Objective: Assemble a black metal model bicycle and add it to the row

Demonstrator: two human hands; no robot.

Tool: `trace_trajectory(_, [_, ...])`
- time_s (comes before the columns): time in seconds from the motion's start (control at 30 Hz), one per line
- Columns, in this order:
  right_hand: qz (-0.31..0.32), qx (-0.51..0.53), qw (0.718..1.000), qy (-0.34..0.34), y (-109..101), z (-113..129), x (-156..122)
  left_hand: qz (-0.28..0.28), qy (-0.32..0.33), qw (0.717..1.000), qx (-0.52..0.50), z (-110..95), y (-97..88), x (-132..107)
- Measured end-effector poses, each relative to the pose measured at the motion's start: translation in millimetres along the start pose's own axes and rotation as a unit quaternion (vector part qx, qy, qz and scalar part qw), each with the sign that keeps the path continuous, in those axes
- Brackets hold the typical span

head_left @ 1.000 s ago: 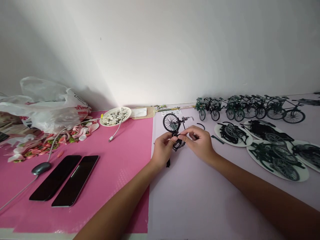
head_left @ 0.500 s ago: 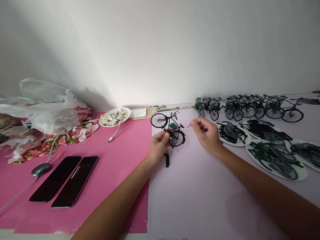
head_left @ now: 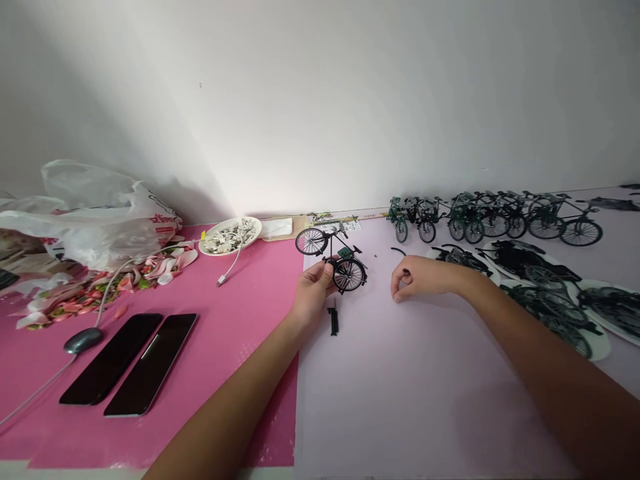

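My left hand (head_left: pixel 314 292) grips a black model bicycle (head_left: pixel 349 274) by its frame near the rear wheel. The bicycle is tilted, its front wheel up to the left, and a dark green part shows at its middle. Close to the tabletop, my right hand (head_left: pixel 417 279) is bent down with thumb and forefinger pinched. A small black piece (head_left: pixel 406 271) shows among its curled fingers; its kind is unclear. Just beyond that hand lies a curved black strip (head_left: pixel 399 251). A narrow black part (head_left: pixel 333 320) rests below my left hand.
Assembled model bicycles (head_left: pixel 500 217) stand along the wall at right. Before them are several white plates (head_left: pixel 604 343) of bicycle parts. At left are two phones (head_left: pixel 150 363), a mouse (head_left: pixel 83 340), a plate of small white pieces (head_left: pixel 230 235), a cable, petals and a plastic bag (head_left: pixel 100 220).
My right hand has come down toward the tabletop, its fingertips now pointing lower. The curved black strip has come into sight behind it. My left hand still holds the bicycle, nearly unmoved.
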State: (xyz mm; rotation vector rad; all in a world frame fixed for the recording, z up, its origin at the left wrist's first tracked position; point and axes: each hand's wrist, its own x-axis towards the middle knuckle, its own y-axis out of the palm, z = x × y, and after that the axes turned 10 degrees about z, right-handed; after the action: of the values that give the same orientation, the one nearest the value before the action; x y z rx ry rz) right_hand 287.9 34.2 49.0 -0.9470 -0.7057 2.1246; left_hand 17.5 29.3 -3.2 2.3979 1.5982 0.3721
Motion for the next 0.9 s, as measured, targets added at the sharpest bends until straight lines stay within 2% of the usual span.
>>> trace_trajectory(0.13, [0.003,0.006,1.0,-0.019,1.5,0.8,0.3,0.001,0.001,1.0,0.003,1.6,-0.4,0.9])
trace_trajectory(0.43, [-0.006,0.002,1.0,-0.007,12.1,5.9,3.8,0.013,0.001,1.0,-0.002,2.2,-0.7,1.1])
trace_trajectory(0.63, [0.01,-0.002,1.0,-0.024,19.3,6.2,7.9,0.019,-0.002,1.0,-0.003,0.6,0.8,0.0])
trace_trajectory(0.9, [0.048,0.002,0.999,0.015,16.9,4.4,9.2,0.023,-0.01,0.999,-0.027,1.6,0.6,0.8])
